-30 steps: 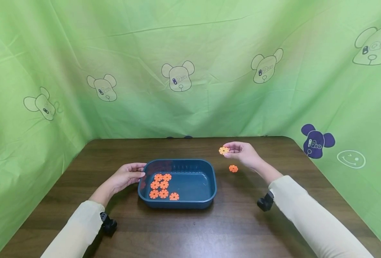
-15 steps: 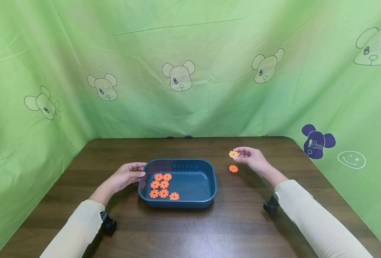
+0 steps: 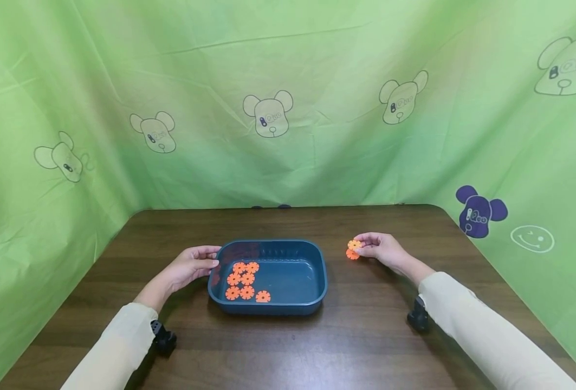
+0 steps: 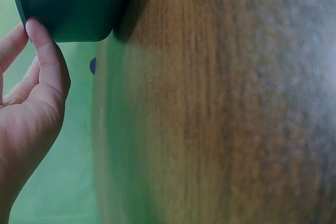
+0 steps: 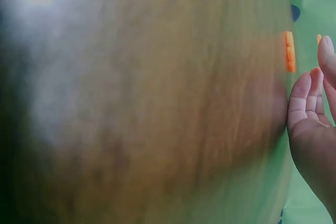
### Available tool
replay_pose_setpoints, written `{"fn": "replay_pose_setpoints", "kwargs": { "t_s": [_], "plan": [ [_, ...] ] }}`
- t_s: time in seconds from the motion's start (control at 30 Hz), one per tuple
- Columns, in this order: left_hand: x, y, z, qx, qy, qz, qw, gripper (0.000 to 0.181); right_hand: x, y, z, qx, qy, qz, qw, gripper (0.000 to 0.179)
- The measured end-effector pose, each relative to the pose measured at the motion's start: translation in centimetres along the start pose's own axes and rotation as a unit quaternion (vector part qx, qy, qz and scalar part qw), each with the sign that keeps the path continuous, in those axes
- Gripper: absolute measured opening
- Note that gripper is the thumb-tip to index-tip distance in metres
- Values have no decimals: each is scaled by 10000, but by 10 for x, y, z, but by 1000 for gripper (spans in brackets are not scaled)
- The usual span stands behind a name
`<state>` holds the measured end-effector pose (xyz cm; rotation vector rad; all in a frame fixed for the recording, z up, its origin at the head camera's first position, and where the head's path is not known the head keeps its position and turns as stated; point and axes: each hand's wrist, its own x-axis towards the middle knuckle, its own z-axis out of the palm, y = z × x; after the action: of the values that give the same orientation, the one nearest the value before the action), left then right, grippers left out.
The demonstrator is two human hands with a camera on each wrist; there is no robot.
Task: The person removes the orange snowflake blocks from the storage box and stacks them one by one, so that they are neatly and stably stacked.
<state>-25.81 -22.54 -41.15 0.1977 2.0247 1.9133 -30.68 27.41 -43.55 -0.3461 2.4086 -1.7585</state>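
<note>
Fingers (image 3: pixel 367 237) of our right hand (image 3: pixel 387 253) are pinching a light-orange disc (image 3: pixel 353 244) above a darker disc (image 3: pixel 351 254) on the worktop (image 3: pixel 288 352), our left hand (image 3: pixel 192 265) gripping the tub (image 3: pixel 268 309), so we're probably doing best holding only the upper disc's edge, level.

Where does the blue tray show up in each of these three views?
Head: the blue tray sits below the picture's middle, the left hand pinching its left end.
Left wrist: upper left, cut off by the top edge.
Right wrist: not in it.
Shared landmark: the brown table, visible in all three.
</note>
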Motion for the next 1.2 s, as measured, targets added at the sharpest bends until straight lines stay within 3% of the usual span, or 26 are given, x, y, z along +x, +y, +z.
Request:
{"fn": "replay_pose_setpoints", "kwargs": {
  "t_s": [0.53,1.2],
  "plan": [
    [1,-3,-1,-92,-29,1,10000,54,-1,1,3,-286,-45,336,9990,42],
    [-1,-1,-1,-15,-88,107,9999,54,0,-5,4,-597,-208,263,9977,39]
  ]
}}
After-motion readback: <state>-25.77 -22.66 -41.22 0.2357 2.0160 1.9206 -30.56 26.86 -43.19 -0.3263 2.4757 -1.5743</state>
